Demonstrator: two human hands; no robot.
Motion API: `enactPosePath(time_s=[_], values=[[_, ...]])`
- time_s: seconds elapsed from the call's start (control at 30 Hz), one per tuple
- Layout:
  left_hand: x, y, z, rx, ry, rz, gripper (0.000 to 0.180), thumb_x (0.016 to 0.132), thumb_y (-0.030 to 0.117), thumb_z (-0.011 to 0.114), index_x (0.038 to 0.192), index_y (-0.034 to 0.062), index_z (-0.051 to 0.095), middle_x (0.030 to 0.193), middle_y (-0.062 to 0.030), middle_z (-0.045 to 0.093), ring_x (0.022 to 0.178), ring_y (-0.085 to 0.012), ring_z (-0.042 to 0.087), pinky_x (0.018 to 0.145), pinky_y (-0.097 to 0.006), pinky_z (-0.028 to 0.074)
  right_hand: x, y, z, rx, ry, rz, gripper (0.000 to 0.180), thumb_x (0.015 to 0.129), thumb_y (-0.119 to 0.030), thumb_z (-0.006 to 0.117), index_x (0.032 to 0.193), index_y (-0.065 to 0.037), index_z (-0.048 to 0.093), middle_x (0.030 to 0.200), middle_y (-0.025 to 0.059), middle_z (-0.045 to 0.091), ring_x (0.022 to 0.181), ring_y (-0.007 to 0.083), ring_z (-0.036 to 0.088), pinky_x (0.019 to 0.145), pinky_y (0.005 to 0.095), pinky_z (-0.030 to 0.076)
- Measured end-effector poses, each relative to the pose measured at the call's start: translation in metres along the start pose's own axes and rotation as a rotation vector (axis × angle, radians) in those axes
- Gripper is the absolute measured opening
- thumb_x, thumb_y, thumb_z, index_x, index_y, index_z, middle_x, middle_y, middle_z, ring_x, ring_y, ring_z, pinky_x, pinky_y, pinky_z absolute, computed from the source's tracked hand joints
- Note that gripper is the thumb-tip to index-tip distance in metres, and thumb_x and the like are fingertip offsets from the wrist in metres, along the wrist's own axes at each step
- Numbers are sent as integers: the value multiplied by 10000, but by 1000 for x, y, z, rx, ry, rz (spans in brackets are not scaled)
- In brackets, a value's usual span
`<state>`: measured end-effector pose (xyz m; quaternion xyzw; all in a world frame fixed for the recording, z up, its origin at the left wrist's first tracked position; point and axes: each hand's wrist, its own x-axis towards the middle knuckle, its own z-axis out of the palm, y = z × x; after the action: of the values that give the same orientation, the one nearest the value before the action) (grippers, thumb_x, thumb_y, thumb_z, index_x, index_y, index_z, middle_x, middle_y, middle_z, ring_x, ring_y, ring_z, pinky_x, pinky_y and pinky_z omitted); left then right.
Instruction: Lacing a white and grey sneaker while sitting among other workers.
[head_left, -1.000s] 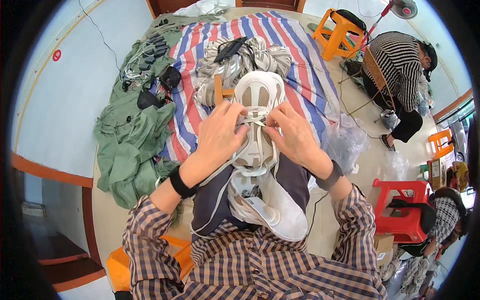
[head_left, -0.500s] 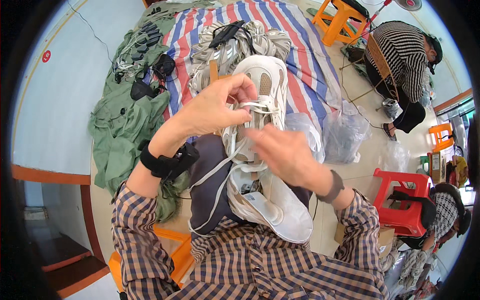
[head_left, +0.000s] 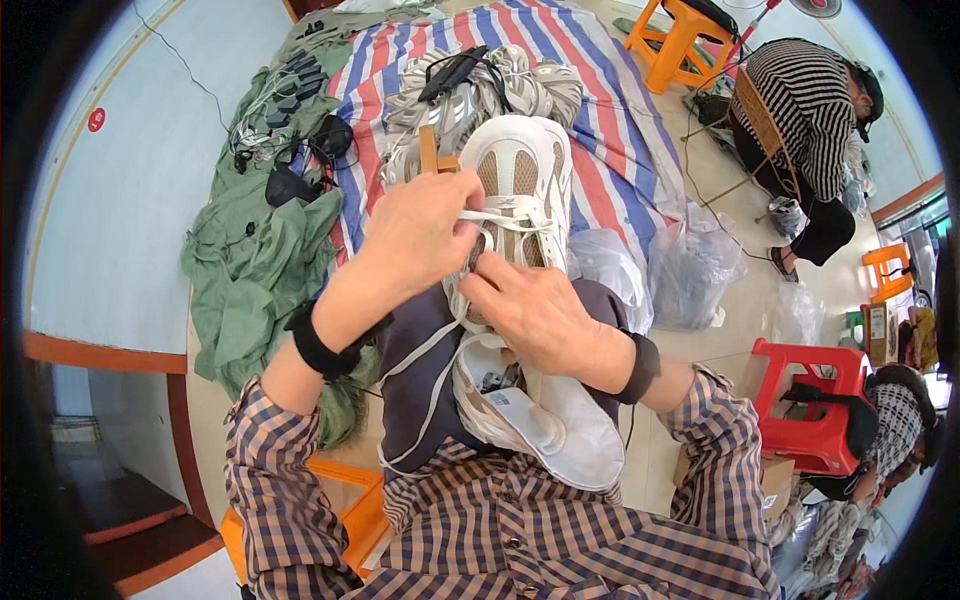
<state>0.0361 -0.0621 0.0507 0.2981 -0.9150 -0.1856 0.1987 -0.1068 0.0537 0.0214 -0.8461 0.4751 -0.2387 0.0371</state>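
A white and beige sneaker lies on my lap, toe pointing away and heel toward me. A second, similar shoe shows along its right side. White shoelace crosses the upper, its loose length trailing over my left thigh. My left hand, above the left side of the shoe, has its fingers pinched on the lace. Against the eyelet edge, just below, my right hand has its thumb and fingertips pressed together. What lies between those right fingertips is hidden.
More sneakers are heaped on a striped sheet ahead. Green cloth lies left; clear plastic bags sit right of my knees. A red stool stands at the right. Another person in stripes bends over, far right.
My left hand has turned palm down and closed in on the lace. My right hand has settled at the eyelet edge, slightly left and up.
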Motion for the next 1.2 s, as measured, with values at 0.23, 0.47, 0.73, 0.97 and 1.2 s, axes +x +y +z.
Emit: enactPosePath(time_s=[0.23,0.47,0.73,0.97,1.2], values=[[4,12,4,299,17,-21,81,790,84,596,852,69,545,764,-117,606,687,-335,606,593,-430,467,-3,7,4,29,23,-101,293,655,-28,626,927,-32,517,917,97,483,766,254,599,609,361,498],[0,26,19,316,294,76,152,778,87,619,911,82,547,835,-68,579,691,-305,624,584,-431,489,-8,9,4,105,8,-199,161,731,-74,599,869,-43,524,809,73,527,787,233,610,614,347,501],[5,25,12,396,218,221,214,718,70,644,907,81,545,813,-60,532,842,-264,565,684,-386,460,-10,10,8,126,48,-180,158,748,-71,589,898,-47,546,832,75,548,795,240,612,632,353,499],[6,25,28,335,405,195,224,705,26,622,906,44,525,823,-74,557,821,-246,559,712,-363,443,-11,10,5,144,26,-148,165,738,-68,597,893,-50,547,819,75,558,798,245,619,637,358,500],[1,19,23,-596,127,-72,230,699,4,543,924,16,504,827,-94,565,794,-219,571,772,-331,454,-23,13,-20,385,7,38,109,807,-71,589,909,-47,560,824,88,571,785,282,608,678,376,487]])
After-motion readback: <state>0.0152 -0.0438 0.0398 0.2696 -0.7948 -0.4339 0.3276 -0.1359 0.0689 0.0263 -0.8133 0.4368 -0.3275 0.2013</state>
